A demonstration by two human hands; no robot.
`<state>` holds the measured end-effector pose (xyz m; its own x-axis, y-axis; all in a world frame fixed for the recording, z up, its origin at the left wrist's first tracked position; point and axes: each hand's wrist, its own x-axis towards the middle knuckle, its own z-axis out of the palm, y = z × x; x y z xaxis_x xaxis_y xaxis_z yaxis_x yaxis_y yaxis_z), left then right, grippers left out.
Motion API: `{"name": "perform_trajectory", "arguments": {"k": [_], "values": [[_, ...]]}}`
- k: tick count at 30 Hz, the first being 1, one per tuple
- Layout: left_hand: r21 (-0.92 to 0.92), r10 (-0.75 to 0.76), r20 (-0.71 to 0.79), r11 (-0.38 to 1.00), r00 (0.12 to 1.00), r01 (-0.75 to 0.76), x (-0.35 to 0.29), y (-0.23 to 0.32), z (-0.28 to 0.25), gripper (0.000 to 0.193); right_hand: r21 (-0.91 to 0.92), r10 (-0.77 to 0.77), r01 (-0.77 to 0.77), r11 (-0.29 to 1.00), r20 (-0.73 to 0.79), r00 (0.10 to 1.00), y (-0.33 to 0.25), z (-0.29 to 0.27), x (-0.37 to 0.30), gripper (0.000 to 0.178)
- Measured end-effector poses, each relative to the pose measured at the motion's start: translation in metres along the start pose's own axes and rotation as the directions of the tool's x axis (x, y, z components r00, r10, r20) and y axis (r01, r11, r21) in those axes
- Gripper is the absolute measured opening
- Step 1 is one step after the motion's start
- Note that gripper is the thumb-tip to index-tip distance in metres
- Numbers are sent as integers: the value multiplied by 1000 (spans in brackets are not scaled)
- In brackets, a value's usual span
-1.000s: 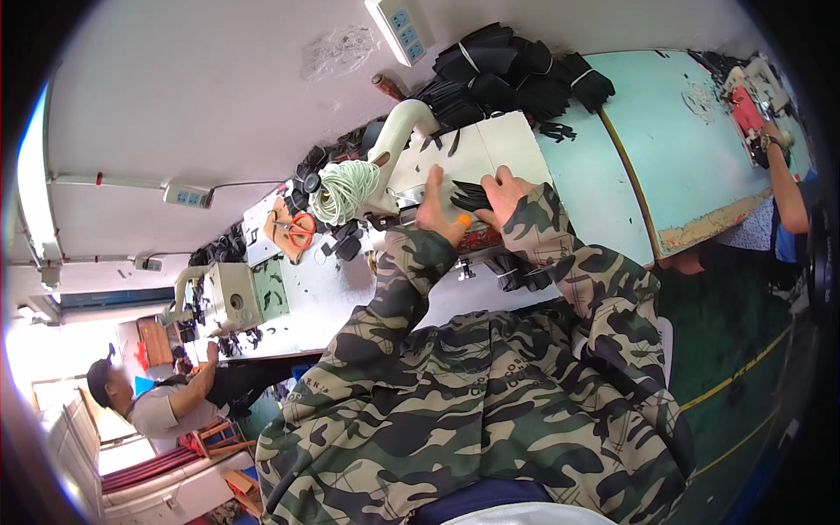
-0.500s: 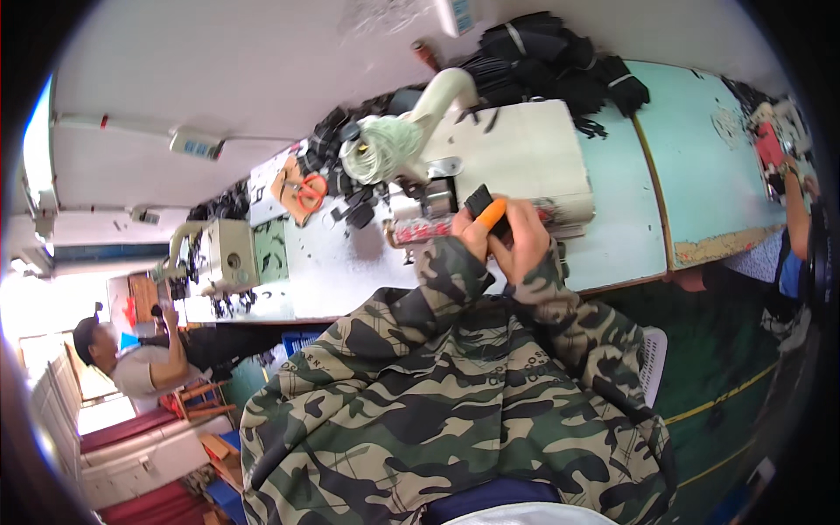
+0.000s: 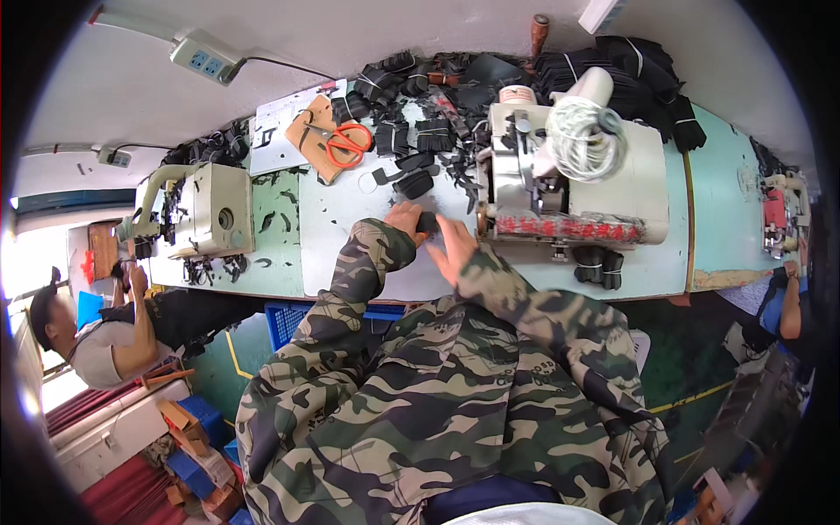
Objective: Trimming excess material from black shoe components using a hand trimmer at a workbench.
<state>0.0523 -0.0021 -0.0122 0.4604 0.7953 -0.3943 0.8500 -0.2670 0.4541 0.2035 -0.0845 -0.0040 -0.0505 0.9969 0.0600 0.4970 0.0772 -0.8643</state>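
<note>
1. Black bundle [image 3: 428, 222] is being kept between the fingers of both hands, low over the white tabletop [image 3: 337, 249]; contact with the surface cannot be told.
2. Left hand [image 3: 404, 219]: fingers being kept narrow and bent, closed on the bundle's left side.
3. Right hand [image 3: 455, 248]: fingers being held fairly straight, thumb standing apart, forefinger tip being put to the bundle's right side; pressure cannot be told.
4. Front table edge [image 3: 367, 298] is being reached over by both sleeves, nearer the body than the fingers; a tabletop strip is being left between fingers and edge.
5. Left of the left fingers, room for sideways movement is being given by tabletop, as far as the seam with the green-topped section [image 3: 278, 282].
6. Right of the right fingers, room is being cut short by the sewing machine [image 3: 626, 188], its red-marked front bar [image 3: 569, 229] being set near the knuckles.
7. Just beyond the fingertips, forward reach is being narrowed by loose black bands [image 3: 413, 185].
8. Farther ahead and left of the fingers, orange-handled scissors [image 3: 333, 137] are being borne by brown cardboard [image 3: 317, 156].
9. Well right of the fingers, paired black rolls [image 3: 598, 268] are being kept between front bar and table edge.
</note>
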Motion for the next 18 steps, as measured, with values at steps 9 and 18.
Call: {"name": "perform_trajectory", "arguments": {"k": [9, 18], "values": [[-43, 306, -192, 946, 932, -320, 16, -23, -4, 43, -33, 444, -444, 895, 152, 883, 43, 37, 62, 41], [-7, 395, -307, 909, 866, -417, 10, -33, -16, 34, -330, 28, -114, 937, -254, 967, 18, 38, 59, 47]]}}
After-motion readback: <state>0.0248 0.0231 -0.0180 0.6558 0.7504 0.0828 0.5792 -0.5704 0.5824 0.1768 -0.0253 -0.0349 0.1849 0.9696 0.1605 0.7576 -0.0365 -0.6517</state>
